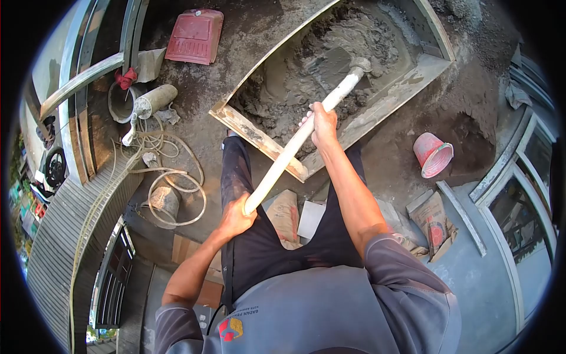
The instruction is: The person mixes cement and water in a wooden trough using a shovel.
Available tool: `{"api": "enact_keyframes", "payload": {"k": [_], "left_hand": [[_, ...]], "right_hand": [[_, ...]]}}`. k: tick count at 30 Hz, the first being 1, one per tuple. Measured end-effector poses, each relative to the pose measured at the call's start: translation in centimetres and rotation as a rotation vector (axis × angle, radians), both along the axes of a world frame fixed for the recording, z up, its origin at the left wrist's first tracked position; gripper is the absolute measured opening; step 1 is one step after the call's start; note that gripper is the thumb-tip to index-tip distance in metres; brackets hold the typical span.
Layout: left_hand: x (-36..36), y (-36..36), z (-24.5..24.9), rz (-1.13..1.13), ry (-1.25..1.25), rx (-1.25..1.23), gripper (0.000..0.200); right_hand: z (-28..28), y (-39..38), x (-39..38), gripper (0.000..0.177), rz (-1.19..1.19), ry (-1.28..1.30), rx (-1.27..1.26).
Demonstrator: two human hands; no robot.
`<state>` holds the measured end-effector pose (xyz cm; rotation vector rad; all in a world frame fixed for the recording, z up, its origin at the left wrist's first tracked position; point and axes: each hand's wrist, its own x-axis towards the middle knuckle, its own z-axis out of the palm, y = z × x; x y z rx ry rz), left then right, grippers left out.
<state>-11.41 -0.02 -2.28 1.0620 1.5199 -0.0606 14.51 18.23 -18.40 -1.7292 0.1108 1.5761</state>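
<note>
My left hand [237, 217] is wrapped round the lower end of a hoe's [289, 152] pale wooden handle, close to my left thigh. Further up the same handle, my right hand [323, 125] grips it with closed fingers. The handle slants up to the right over the near corner of a wooden mixing trough [262, 140]. At its far end, the hoe's flat blade [331, 66] rests in wet grey mortar [277, 82], partly coated with it. Some of the blade's edge is hidden in the mix.
A coiled hose [197, 171] lies left, near a grey bucket [165, 200] and a mortar-crusted cylinder [156, 100]. A red plastic tray [194, 36] is at the back. To the right are a pink bucket [433, 154], a cement bag [433, 221] and window frames [513, 200].
</note>
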Motion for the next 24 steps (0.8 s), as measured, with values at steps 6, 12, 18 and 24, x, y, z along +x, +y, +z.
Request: {"api": "enact_keyframes", "payload": {"k": [6,12,18,24], "left_hand": [[8.7,4.8,-6.6,-0.087,0.070,0.069,0.022],[13.5,4.1,-3.7,0.010,-0.199,0.050,0.030],[16.1,1.9,0.0,0.044,-0.131,-0.225,0.027],[14.6,4.6,4.7,0.073,0.021,-0.418,0.036]], "right_hand": [[-10.0,5.9,5.5,0.019,0.025,-0.090,-0.045],[-1.5,6.5,11.8,0.022,0.093,-0.273,-0.043],[-6.8,-0.2,11.2,0.022,0.245,-0.175,-0.279],[-12.8,-8.7,3.9,0.013,0.282,0.222,-0.444]]}}
